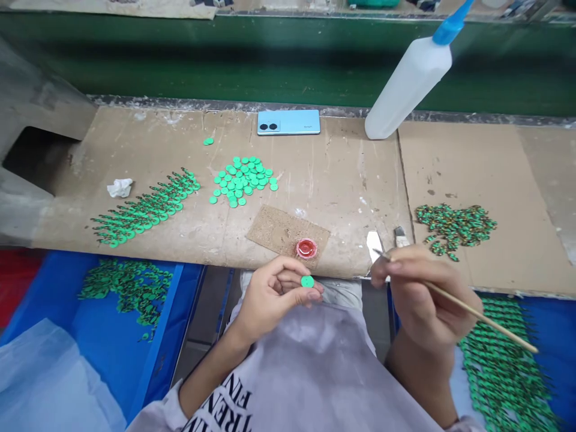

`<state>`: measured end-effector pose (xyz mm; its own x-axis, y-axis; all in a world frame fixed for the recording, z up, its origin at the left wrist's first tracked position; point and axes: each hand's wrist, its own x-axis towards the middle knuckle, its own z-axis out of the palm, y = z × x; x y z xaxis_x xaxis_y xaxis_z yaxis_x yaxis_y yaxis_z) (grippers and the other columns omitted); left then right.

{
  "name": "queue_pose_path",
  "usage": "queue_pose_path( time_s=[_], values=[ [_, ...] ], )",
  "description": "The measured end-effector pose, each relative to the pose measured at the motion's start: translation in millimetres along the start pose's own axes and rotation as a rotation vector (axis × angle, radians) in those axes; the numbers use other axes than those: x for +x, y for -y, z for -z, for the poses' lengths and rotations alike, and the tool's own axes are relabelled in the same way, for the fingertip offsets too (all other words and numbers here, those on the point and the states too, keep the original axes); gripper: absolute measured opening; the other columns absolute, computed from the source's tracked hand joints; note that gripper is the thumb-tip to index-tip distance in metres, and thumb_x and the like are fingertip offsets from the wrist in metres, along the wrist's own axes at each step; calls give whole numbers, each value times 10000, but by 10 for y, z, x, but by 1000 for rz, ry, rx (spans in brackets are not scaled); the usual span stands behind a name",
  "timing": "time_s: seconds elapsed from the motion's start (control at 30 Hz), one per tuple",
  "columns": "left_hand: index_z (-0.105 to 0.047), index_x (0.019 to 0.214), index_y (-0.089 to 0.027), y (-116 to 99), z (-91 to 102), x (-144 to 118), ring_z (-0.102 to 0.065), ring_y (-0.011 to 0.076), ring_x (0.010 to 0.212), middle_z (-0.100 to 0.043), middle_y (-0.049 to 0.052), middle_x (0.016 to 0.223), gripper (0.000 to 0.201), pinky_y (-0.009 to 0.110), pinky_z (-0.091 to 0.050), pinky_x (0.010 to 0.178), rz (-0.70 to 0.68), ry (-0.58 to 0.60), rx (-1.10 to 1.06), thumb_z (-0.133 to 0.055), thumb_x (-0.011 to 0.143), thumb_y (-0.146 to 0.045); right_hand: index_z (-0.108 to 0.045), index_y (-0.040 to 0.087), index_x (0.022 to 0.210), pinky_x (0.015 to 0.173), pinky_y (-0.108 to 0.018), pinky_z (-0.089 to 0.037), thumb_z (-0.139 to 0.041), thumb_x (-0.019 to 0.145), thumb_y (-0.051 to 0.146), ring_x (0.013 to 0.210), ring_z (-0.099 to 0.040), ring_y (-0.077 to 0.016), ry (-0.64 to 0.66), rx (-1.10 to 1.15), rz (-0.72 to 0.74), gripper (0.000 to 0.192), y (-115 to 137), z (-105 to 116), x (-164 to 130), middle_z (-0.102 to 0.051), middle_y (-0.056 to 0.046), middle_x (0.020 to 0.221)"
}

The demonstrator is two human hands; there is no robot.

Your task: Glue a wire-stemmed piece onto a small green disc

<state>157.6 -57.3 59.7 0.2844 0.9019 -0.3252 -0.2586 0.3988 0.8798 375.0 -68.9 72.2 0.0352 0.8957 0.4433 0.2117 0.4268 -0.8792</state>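
Between the thumb and fingers of my left hand (274,294) is a small round green disc (307,281), its flat face up. My right hand (425,294) grips a thin wooden-handled brush (481,318) like a pen; its dark tip points left, and whether it is bristle or metal I cannot tell. Just beyond my left hand, a small dish of red liquid (306,248) sits on a brown rough board (274,231). A loose pile of green discs (245,179) lies farther back. To its left are slanting rows of green discs with dark patterned pieces attached (146,210).
A white squeeze bottle (407,90) with a blue nozzle stands at the back, near a light blue phone (288,122). Small patterned green-brown pieces (456,227) are heaped at right. A white blade (373,245) lies near the front edge. Blue bins (108,336) flank me; crumpled tissue (120,188) lies left.
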Motion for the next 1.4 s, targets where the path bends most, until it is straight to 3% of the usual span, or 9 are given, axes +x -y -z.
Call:
queue_pose_path(
  time_s=[0.1,0.23,0.37,0.47,0.57,0.87,1.07,1.3,1.4],
  values=[
    [-650,845,-177,-4,10,-1,-822,219,665,-848,74,800,336,224,-657,549,34,31,-40,-928,750,-341,-772,250,1039,565,-357,-517,-623,1039,371,648,-655,-195,-164,54,26,193,-202,86,64,-721,-46,816],
    [-658,865,-158,5,66,-9,-827,219,692,-853,87,845,272,217,-655,550,51,45,-52,-863,840,-335,-699,218,1107,499,-297,-493,-519,1088,395,549,-668,-152,-285,8,-145,254,-402,365,149,-794,-47,894],
    [-698,971,-165,18,109,6,-830,213,731,-854,77,879,254,239,-682,624,62,34,-16,-797,908,-391,-679,192,1034,599,-303,-517,-530,1059,486,613,-664,-164,-446,-482,-179,331,-459,794,163,-744,-36,793],
    [-728,1011,-174,14,120,29,-824,202,729,-854,69,890,297,233,-682,638,91,18,20,-791,904,-444,-696,199,935,642,-326,-506,-587,1006,515,676,-659,-206,-328,-857,-298,342,-465,1056,113,-709,-44,758],
    [-752,1018,-172,-8,103,40,-825,219,734,-857,82,908,352,253,-690,636,129,37,61,-820,864,-481,-731,186,990,695,-367,-523,-539,1007,480,768,-676,-256,-100,-990,-423,352,-520,1180,35,-733,-103,869],
    [-783,1008,-180,-144,-49,-17,-825,222,753,-860,64,911,407,240,-676,617,193,-65,67,-918,739,-455,-737,128,1163,823,-466,-526,-531,941,387,859,-620,-322,-72,-1110,-410,399,-790,1122,-17,-661,-162,927],
    [-791,1005,-183,-130,-47,-25,-818,218,696,-848,46,814,401,232,-661,561,182,-64,44,-917,743,-459,-747,154,1015,861,-502,-499,-542,915,354,952,-586,-362,-85,-1148,-397,303,-854,1065,87,-668,-191,969],
    [-820,1014,-181,-7,64,21,-838,234,760,-861,76,901,324,234,-687,619,113,-11,-34,-901,789,-399,-659,207,840,707,-401,-516,-596,918,467,756,-617,-274,-139,-1035,-408,279,-791,1089,165,-686,-98,784],
    [-807,1066,-178,4,68,49,-843,238,822,-861,95,967,318,233,-692,658,117,55,-58,-874,828,-378,-666,219,871,640,-345,-524,-693,905,456,685,-642,-226,-173,-792,-316,240,-620,914,155,-697,-45,755]
  ],
)
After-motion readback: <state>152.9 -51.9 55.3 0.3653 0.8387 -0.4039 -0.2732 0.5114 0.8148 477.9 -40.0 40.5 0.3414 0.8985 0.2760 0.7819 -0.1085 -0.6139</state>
